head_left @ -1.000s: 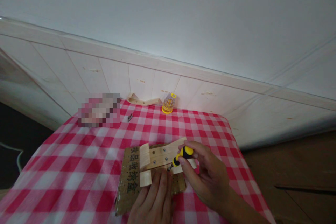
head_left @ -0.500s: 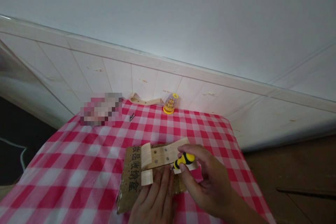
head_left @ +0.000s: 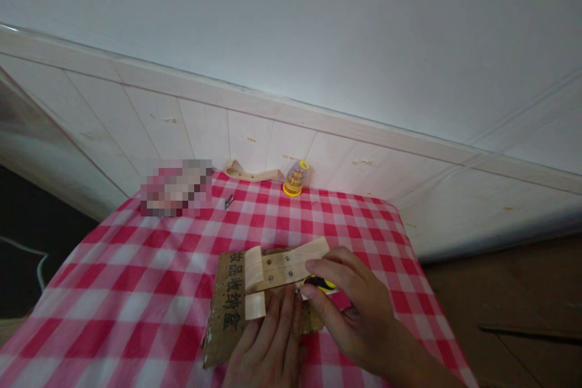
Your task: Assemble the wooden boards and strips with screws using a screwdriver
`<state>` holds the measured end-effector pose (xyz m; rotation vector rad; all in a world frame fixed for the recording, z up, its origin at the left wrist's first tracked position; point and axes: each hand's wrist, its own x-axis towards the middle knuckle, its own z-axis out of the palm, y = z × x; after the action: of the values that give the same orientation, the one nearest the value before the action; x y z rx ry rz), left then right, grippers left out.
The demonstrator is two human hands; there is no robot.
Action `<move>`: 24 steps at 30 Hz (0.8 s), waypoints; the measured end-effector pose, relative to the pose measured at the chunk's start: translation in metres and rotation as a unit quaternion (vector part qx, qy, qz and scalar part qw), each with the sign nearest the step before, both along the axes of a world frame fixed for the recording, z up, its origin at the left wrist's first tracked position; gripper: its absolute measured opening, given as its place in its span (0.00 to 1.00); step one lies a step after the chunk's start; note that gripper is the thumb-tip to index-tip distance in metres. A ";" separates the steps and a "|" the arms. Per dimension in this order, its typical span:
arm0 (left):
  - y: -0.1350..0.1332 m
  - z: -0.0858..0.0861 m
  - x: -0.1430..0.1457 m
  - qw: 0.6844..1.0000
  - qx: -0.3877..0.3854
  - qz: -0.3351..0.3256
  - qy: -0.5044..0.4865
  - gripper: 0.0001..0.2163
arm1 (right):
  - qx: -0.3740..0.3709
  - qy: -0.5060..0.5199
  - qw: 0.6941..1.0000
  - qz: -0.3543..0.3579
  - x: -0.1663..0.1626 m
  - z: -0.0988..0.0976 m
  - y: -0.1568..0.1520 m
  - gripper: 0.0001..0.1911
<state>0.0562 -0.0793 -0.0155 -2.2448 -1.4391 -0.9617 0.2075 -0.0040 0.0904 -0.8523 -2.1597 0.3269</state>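
A pale wooden assembly [head_left: 276, 272] of screwed slats lies on a brown cardboard sheet [head_left: 225, 315] with dark printed characters, on the red-and-white checked tablecloth [head_left: 150, 291]. My left hand [head_left: 270, 342] lies flat with its fingers stretched out, pressing on the near edge of the wood and cardboard. My right hand [head_left: 350, 306] is closed around a small yellow-and-black screwdriver [head_left: 318, 283], which lies low and nearly hidden under the fingers, its tip at the right end of the wooden piece.
At the table's far edge stand a small clear jar with a yellow lid [head_left: 294, 178] and a curved wooden strip [head_left: 248, 173]. A small dark metal piece [head_left: 228, 200] lies nearby. A blurred patch [head_left: 176, 188] sits at the back left. Panelled wall behind, floor to the right.
My right hand has tipped the screwdriver down from a raised slant to nearly flat, so its handle is now mostly covered by my fingers. The left hand stays pressed on the wood.
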 end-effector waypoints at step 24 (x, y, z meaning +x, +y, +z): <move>-0.004 0.000 -0.003 0.999 -0.021 -0.013 0.022 0.16 | 0.002 -0.028 1.000 0.003 0.004 0.011 0.000 0.18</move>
<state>0.0537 -0.0832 -0.0151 -2.3056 -1.4271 -0.8912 0.2112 -0.0044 0.1012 -0.8618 -2.2154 0.3049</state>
